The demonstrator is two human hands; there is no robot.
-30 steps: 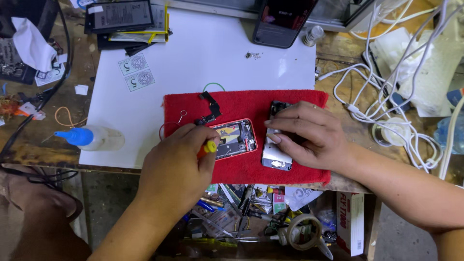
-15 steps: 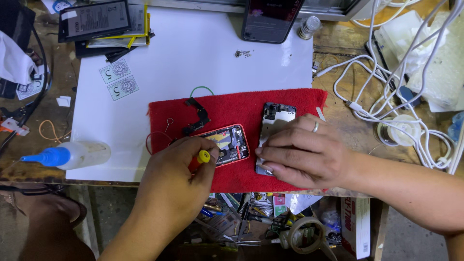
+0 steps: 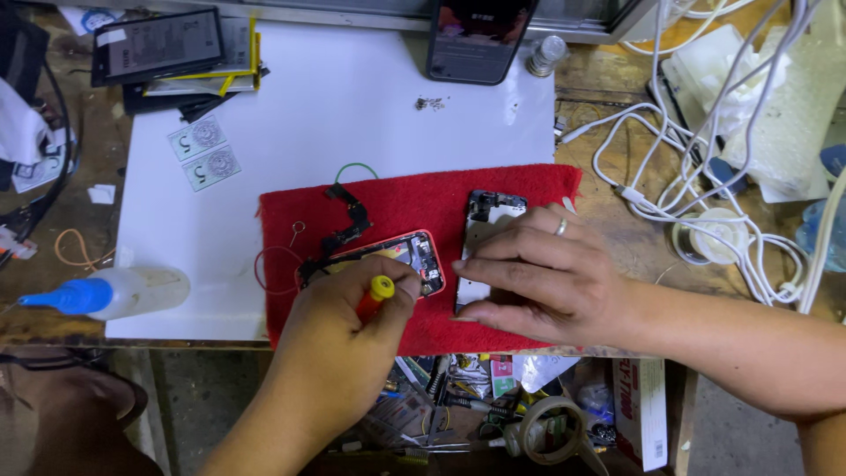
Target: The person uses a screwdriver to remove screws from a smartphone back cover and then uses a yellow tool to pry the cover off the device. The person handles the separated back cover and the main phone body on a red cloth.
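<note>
L hand (image 3: 348,322) is closed round a small screwdriver (image 3: 374,297) w/ red shaft & yellow cap, fingers curled tight on it, tip hidden under the hand. It sits over the near end of an opened phone body (image 3: 401,260) w/ a red rim, insides showing, lying on a red cloth (image 3: 414,203).

R hand (image 3: 542,278) lies flat, fingers together & stretched out to the left, pressing on a second phone part (image 3: 487,220), a pale plate w/ dark bits at its far end; ring on one finger. Fingertips reach just beside the red-rimmed body, can't tell if touching. R hand grips nothing, just rests on the plate.

Further out on the cloth: a black flex cable (image 3: 345,220) running up-left from the phone body, thin red wire loop (image 3: 273,269) at the cloth's left edge. Cloth lies on a white sheet (image 3: 308,106) on a wooden bench (image 3: 617,220).

On the sheet: small heap of screws (image 3: 430,103), two small paper tags (image 3: 204,152), a dark phone (image 3: 478,37) at the far edge. Far left: stack of phone screens (image 3: 163,44). Near left: clear squeeze bottle w/ blue nozzle (image 3: 110,293) lying on its side. Right: tangle of white cables (image 3: 705,150), roll of tape (image 3: 716,236). Below bench edge: open drawer of tools (image 3: 476,401).
</note>
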